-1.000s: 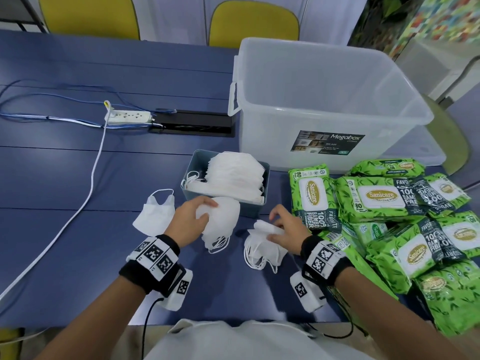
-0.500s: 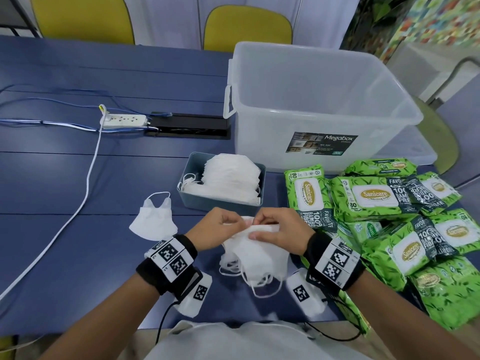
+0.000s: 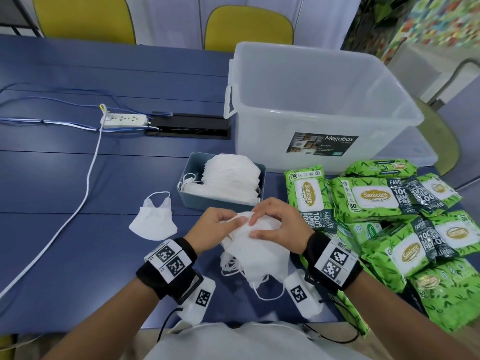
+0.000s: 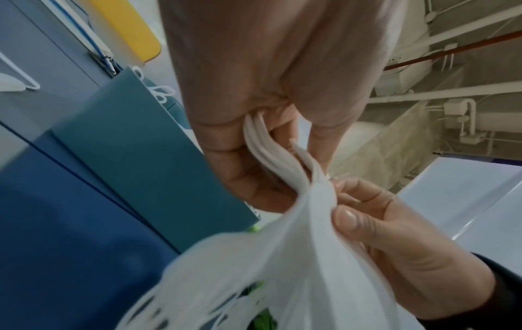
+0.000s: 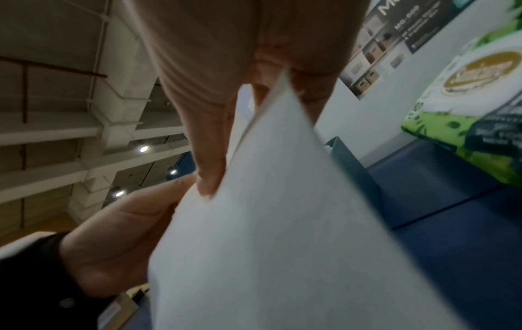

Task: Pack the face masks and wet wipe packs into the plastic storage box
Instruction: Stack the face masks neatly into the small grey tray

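Note:
A bundle of white face masks [image 3: 257, 249] [image 4: 296, 268] [image 5: 282, 223] hangs just above the blue table at the front centre, ear loops dangling below. My left hand [image 3: 220, 226] [image 4: 254, 134] pinches its top left edge. My right hand [image 3: 275, 224] [image 5: 240, 100] grips the top right, thumb on the front face. More masks fill a small teal tray [image 3: 220, 202] just behind. One loose mask [image 3: 153, 222] lies to the left. Green wet wipe packs [image 3: 371, 196] are heaped at the right. The clear plastic storage box [image 3: 319, 110] stands behind them; I see nothing in it.
A white power strip [image 3: 124, 119] and its cable [image 3: 85, 183] run across the left of the table beside a black cable hatch [image 3: 189, 126]. Two yellow chairs [image 3: 246, 27] stand beyond the far edge. The box lid [image 3: 415, 152] lies under the box.
My hands, each holding masks apart a second ago, have come together at the centre and joined the masks into one bundle, now held slightly higher by both.

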A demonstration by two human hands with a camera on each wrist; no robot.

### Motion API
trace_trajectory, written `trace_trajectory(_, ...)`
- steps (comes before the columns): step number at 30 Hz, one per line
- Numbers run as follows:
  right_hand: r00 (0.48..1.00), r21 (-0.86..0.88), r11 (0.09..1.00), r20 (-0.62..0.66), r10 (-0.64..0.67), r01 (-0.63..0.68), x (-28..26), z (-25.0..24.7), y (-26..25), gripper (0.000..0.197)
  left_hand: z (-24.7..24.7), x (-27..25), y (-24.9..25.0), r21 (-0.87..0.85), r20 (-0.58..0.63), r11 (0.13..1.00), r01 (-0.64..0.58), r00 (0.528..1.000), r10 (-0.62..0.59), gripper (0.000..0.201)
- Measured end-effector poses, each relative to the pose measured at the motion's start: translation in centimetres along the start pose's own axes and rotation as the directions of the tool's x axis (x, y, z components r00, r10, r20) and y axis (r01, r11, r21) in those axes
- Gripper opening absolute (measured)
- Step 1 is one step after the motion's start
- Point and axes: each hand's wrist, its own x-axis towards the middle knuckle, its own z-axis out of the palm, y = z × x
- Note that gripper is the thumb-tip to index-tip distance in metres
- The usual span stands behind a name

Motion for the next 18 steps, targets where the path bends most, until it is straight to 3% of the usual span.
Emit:
trace_trajectory(8, 0.999, -0.103, 0.994, -0.035, 0.035, -0.038, -0.1, -0.7, 1.0, 0.012, -0.5, -0.1, -0.3, -0.063, -0.021, 0.998, 0.014, 1.0, -0.015, 0.017)
trace_trajectory(13, 0.998, -0.175, 0.983, 0.001, 0.064, -0.063, -0.3, -0.6, 1.3, 0.034, -0.6, 0.2, -0.2, -0.102, -0.039, 0.995, 0.01, 0.999, -0.014, 0.016)
trace_trajectory(18, 0.982, 0.003, 0.983, -0.039, 0.184, -0.184, -0.2, -0.6, 1.5, 0.034, -0.8, 0.3, -0.5, -0.086, -0.024, 0.996, 0.02, 0.999, -0.023, 0.022)
